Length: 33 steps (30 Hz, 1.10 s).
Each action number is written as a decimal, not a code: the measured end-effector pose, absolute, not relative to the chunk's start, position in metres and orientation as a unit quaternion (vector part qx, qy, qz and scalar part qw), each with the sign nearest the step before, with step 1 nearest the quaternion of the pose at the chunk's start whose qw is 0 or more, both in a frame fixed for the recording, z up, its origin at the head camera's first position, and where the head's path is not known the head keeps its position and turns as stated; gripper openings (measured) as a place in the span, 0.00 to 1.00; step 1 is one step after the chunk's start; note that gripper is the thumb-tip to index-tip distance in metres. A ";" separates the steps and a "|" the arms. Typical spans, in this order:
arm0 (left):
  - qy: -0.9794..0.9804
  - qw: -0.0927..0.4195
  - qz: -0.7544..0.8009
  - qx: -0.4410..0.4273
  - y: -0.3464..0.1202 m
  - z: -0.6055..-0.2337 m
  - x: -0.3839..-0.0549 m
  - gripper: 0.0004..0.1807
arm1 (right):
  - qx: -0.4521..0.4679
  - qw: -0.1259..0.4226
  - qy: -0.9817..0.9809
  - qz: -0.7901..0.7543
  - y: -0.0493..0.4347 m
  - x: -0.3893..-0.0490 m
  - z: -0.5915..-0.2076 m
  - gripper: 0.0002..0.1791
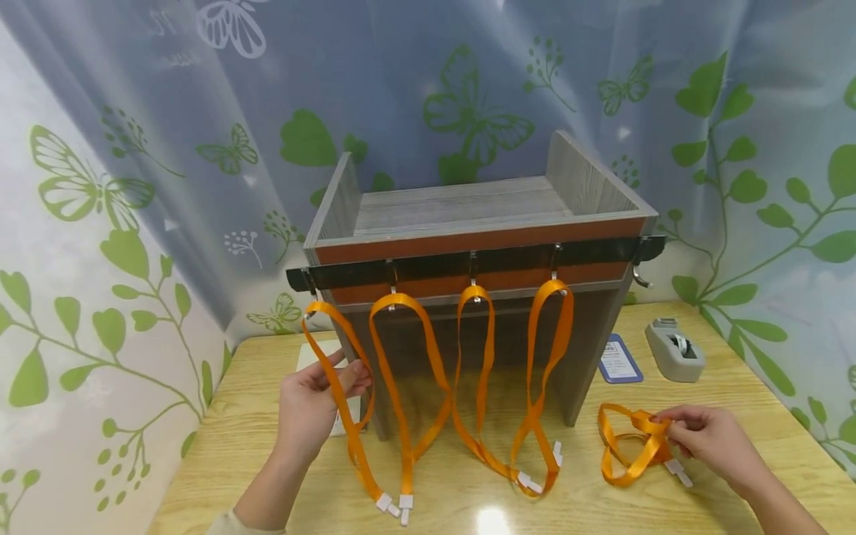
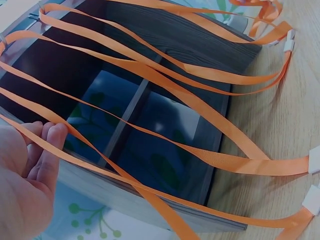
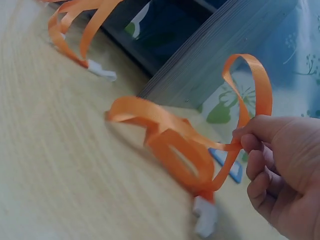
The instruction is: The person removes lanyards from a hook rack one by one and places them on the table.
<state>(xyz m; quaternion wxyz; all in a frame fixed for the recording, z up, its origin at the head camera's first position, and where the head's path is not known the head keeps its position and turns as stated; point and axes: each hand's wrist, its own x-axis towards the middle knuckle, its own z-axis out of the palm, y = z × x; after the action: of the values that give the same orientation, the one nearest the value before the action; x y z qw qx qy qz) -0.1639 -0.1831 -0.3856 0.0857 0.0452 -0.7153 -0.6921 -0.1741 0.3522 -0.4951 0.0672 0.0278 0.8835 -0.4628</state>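
Observation:
Several orange lanyards hang by their loops from metal hooks on a black rail (image 1: 435,269); white clips (image 1: 406,509) end them. My left hand (image 1: 314,394) is at the leftmost lanyard (image 1: 344,416), its fingers loosely bent. One strap crosses in front of this hand; another touches its fingertips (image 2: 59,131), and I see no clear pinch. At the right, my right hand (image 1: 712,438) pinches another orange lanyard (image 1: 631,472) between thumb and forefinger. A small loop rises above the pinch in the right wrist view, while the bunched strap and its white clip (image 3: 205,217) hang below.
The rail lies across the front of a grey wooden stand (image 1: 602,319). A bare hook (image 1: 640,279) sticks out at its right end. Behind the right hand are a blue-edged badge card (image 1: 620,360) and a grey tape dispenser (image 1: 675,353). White cards (image 1: 321,355) lie behind the left hand.

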 end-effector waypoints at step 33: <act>-0.704 0.073 -0.704 0.056 -0.184 -0.386 -0.165 0.19 | 0.018 0.127 0.861 -0.492 0.349 -0.173 -0.499 0.24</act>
<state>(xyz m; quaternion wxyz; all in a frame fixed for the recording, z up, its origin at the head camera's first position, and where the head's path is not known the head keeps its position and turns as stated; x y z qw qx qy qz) -0.1648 -0.1840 -0.3865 0.0732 0.0558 -0.7044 -0.7038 -0.1728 0.3486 -0.4989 0.1266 0.0181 0.8613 -0.4918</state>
